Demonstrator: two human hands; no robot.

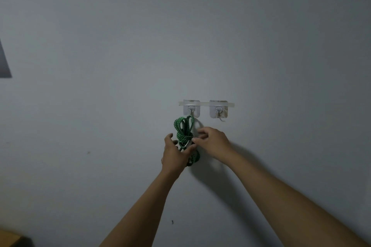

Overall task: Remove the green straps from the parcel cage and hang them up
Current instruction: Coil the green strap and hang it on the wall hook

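A bundle of green straps (183, 130) with black flecks hangs against the grey wall from the left adhesive hook (192, 110). My left hand (174, 155) grips the bundle's middle from the left, where a metal clip shows. My right hand (213, 141) pinches the bundle at the same height from the right. The bundle's lower loops stick out below my left hand. The parcel cage is out of view.
A second clear adhesive hook (218, 110) sits to the right of the first, bare, with a tape strip (206, 104) across both. A dark shape (5, 64) is at the left edge. A brown corner (10, 238) shows bottom left.
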